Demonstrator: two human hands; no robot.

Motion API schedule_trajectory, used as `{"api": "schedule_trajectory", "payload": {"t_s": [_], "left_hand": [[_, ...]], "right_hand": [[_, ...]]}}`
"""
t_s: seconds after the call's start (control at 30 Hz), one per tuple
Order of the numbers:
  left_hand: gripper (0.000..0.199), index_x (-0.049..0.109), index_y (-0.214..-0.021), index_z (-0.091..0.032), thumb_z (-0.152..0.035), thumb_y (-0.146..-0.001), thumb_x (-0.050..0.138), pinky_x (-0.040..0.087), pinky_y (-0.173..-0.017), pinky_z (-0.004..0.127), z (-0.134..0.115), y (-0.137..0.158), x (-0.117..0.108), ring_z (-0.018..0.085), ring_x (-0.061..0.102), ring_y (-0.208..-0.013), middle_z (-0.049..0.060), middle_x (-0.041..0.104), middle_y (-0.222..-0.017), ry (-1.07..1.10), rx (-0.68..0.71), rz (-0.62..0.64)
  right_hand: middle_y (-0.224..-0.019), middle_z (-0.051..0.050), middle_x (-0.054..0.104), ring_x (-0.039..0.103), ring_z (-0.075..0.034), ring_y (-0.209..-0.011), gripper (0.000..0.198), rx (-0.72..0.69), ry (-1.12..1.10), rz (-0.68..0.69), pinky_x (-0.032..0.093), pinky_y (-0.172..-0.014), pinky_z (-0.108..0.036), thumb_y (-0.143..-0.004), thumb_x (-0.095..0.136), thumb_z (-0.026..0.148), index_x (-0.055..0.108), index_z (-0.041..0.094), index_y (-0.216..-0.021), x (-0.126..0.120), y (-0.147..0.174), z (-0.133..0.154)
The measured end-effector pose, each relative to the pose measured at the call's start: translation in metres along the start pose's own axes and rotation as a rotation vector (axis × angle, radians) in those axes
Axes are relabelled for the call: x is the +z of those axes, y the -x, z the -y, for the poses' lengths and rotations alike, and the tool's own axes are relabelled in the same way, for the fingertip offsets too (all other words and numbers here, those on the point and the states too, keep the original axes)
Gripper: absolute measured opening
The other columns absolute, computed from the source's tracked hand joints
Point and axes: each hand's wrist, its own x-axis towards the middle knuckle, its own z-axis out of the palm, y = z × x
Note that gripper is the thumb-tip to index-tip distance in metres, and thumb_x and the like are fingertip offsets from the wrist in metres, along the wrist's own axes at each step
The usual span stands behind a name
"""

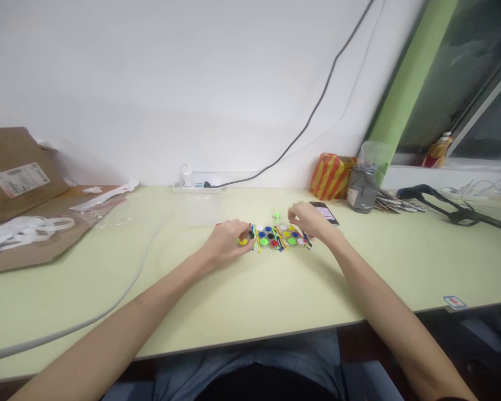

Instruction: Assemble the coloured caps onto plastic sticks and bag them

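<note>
A compact group of small round pieces in blue, green, red, yellow, white and black lies on the table. Thin coloured sticks run between and beside them. At the group's left end, my left hand curls its thumb and fingers round the outer pieces, partly hiding a yellow and a black one. My right hand is over the right end, fingertips pinched together; whatever is between them is too small or hidden to make out. A bright green small piece sits just behind the group, left of my right fingertips.
A phone lies behind my right hand. Farther back are a striped bag, a grey container and a power strip. A black frame-like object is at right. Brown packaging and a white cable occupy the left.
</note>
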Motion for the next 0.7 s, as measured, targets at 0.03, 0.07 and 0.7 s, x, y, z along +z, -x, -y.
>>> {"api": "schedule_trajectory", "payload": {"t_s": [0.03, 0.07, 0.7], "left_hand": [[0.022, 0.052, -0.074, -0.02, -0.034, -0.088, 0.059, 0.04, -0.068, 0.03, 0.0, 0.0, -0.001, 0.016, 0.054, -0.068, 0.001, 0.06, -0.074, -0.008, -0.005, 0.005], [0.023, 0.052, -0.073, -0.02, -0.035, -0.089, 0.058, 0.04, -0.067, 0.03, -0.001, 0.0, -0.001, 0.016, 0.053, -0.067, 0.001, 0.06, -0.073, -0.014, -0.009, 0.009], [0.02, 0.057, -0.076, -0.019, -0.034, -0.09, 0.058, 0.042, -0.069, 0.03, 0.001, 0.0, 0.001, 0.018, 0.058, -0.072, 0.003, 0.064, -0.075, -0.011, -0.018, 0.022]], "right_hand": [[-0.091, -0.011, 0.072, 0.063, -0.022, -0.091, 0.009, 0.059, 0.026, 0.068, 0.042, -0.075, -0.028, -0.084, 0.062, 0.012, 0.069, 0.016, -0.081, -0.001, 0.001, -0.01], [-0.087, -0.01, 0.073, 0.064, -0.02, -0.085, 0.008, 0.116, 0.023, 0.148, 0.041, -0.07, -0.027, -0.083, 0.063, 0.013, 0.07, 0.016, -0.079, -0.001, 0.002, -0.02], [-0.071, -0.004, 0.068, 0.055, -0.014, -0.063, 0.011, 0.191, -0.236, 0.416, 0.033, -0.054, -0.025, -0.077, 0.066, 0.024, 0.067, 0.017, -0.069, -0.003, 0.007, -0.048]]}}
